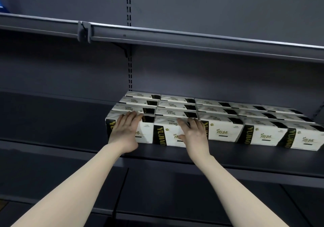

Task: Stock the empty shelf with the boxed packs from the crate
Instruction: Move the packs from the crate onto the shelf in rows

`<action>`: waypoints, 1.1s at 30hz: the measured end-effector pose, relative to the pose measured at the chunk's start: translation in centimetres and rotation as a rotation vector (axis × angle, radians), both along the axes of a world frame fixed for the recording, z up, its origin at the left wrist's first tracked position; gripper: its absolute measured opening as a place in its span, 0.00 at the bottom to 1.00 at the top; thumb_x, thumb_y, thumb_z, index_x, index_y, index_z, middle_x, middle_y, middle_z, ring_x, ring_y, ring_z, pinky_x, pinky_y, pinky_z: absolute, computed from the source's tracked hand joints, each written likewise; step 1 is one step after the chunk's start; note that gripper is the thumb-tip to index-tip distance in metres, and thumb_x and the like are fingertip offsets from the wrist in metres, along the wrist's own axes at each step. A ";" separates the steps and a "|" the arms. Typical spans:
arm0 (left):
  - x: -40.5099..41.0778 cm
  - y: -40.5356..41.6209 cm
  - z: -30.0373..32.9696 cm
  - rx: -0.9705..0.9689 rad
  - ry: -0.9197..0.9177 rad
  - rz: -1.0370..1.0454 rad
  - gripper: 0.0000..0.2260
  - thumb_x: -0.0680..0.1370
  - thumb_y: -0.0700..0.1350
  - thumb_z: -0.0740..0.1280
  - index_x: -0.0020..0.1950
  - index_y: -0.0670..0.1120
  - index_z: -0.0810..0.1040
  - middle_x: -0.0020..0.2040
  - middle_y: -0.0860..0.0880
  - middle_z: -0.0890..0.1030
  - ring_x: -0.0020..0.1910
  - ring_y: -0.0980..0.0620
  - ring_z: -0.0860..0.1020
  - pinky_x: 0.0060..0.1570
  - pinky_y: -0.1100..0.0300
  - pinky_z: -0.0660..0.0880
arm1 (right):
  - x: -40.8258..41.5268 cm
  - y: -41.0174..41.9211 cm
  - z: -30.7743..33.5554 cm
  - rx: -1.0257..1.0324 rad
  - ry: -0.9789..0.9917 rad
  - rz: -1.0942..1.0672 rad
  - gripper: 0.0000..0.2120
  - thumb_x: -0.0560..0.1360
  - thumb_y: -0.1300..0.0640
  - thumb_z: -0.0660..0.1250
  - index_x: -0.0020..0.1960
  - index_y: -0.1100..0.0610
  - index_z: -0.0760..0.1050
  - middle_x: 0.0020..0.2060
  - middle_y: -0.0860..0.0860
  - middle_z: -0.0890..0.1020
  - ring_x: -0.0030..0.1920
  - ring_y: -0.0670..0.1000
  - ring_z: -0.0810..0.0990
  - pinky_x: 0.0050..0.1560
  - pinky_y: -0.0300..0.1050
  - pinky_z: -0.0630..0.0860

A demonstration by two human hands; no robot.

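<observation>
The left hand covers much of the front face of the leftmost pack, hiding most of its print. The right hand masks part of the label on the second pack beside it. Far to the right of the hands, the end pack is cut off by the frame edge. Lettering on the rear packs behind the hands is too small to read. Both forearms leave the frame at the bottom edge. A blue object at the far upper left is cropped and unidentifiable.
</observation>
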State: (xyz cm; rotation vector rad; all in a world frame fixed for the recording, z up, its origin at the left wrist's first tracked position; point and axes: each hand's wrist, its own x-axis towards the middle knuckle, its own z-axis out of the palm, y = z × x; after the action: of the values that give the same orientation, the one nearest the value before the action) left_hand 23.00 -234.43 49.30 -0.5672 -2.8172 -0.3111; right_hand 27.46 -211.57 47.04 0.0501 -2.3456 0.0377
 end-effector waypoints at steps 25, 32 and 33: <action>10.0 -6.1 -13.4 0.233 0.093 -0.001 0.32 0.78 0.51 0.64 0.77 0.43 0.55 0.77 0.43 0.56 0.77 0.46 0.52 0.74 0.50 0.49 | 11.6 -6.7 -13.2 -0.153 -0.257 0.213 0.25 0.77 0.49 0.56 0.69 0.62 0.63 0.68 0.62 0.69 0.70 0.56 0.61 0.71 0.48 0.53; 15.8 -9.0 -24.1 0.197 -0.174 0.092 0.33 0.78 0.52 0.65 0.78 0.45 0.53 0.78 0.46 0.53 0.77 0.48 0.50 0.74 0.54 0.47 | 16.1 -9.4 -23.6 -0.191 -0.571 0.173 0.27 0.78 0.45 0.51 0.71 0.61 0.64 0.69 0.60 0.69 0.69 0.55 0.63 0.71 0.47 0.57; 16.5 -9.4 -25.8 0.180 -0.217 0.108 0.34 0.78 0.52 0.65 0.78 0.45 0.52 0.78 0.46 0.52 0.77 0.48 0.49 0.74 0.54 0.47 | 16.8 -9.6 -25.2 -0.190 -0.622 0.152 0.28 0.79 0.44 0.49 0.71 0.61 0.64 0.69 0.60 0.69 0.69 0.55 0.63 0.70 0.47 0.57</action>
State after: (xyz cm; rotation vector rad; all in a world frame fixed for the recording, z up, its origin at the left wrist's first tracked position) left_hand 39.46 -243.80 23.49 -0.3597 -2.9694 -0.6317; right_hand 44.22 -221.18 21.85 0.1384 -2.9405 0.4024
